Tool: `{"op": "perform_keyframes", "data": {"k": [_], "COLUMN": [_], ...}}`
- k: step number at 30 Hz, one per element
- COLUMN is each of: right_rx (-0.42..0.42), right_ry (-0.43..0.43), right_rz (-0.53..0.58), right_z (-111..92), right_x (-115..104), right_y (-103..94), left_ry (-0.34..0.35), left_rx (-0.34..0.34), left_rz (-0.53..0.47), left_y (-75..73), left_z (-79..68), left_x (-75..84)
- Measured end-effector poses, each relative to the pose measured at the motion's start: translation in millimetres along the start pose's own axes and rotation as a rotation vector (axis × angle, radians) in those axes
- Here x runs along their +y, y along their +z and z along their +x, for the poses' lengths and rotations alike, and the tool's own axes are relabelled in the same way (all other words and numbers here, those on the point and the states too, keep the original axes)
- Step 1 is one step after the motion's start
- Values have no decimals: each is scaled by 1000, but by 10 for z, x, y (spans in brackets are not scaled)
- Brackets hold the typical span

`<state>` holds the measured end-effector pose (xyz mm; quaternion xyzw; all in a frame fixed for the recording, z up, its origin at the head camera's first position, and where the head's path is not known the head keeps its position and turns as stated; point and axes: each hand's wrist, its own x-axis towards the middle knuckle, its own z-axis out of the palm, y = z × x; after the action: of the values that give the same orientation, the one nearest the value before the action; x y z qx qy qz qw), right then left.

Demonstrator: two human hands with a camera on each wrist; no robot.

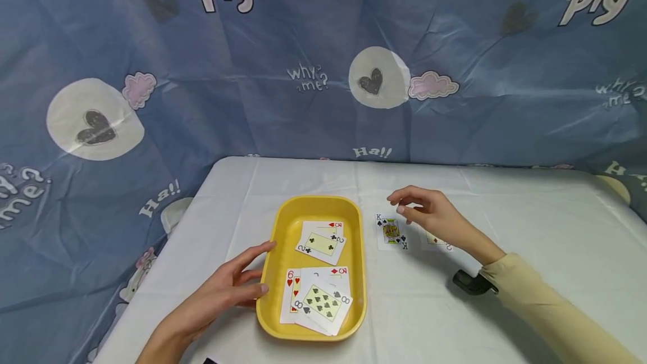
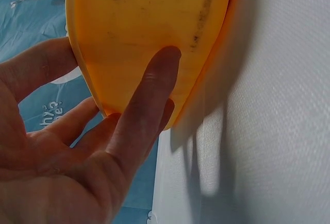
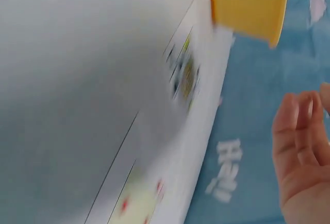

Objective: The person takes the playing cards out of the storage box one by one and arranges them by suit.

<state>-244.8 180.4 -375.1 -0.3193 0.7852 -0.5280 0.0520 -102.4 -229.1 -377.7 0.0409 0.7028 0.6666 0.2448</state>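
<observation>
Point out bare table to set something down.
Bare: white table between the yellow tray and right sleeve, and behind the tray toward the backdrop. Crowded: around the right hand, king of spades and diamond card; the tray's card-covered near end.

Right of the yellow tray (image 1: 285, 235), your right hand (image 1: 427, 209) and wrist hide part of a diamond card (image 1: 433, 242), and the king of spades (image 3: 185, 77) blurs in your right wrist view. Inside the tray, the two of clubs (image 1: 320, 244) and eight of spades (image 1: 322, 303) partly cover other cards (image 1: 337, 275). Left of the tray, your picture's bottom edge crops an unidentifiable black object (image 1: 209, 361).
</observation>
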Motion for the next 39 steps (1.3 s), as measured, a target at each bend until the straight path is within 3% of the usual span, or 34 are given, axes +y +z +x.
{"op": "perform_keyframes", "data": {"k": [7,16,23,30,35,39], "right_rx": [-118,-326,-517,-690,-773,-808], "right_ry": [-48,-91,-96,-88,-42,-5], "right_rz": [99,11,-64,-103,-122,-220], "right_z": [239,558,834,1100,1221,1258], "right_x": [-241,-413,-358,-287,-239,-231], "right_y": [319,704,929,1017,1081,1144], "left_ry": [-4,-2,-3,-6,-11,-10], "left_rx": [8,10,7,16,20,23], "left_rz": [-3,5,1,7,2,-2], "left_y": [-5,-4,1,10,14,15], "left_z": [-8,10,7,9,10,10], "left_x": [-20,-35,-33,-11,-6,-12]}}
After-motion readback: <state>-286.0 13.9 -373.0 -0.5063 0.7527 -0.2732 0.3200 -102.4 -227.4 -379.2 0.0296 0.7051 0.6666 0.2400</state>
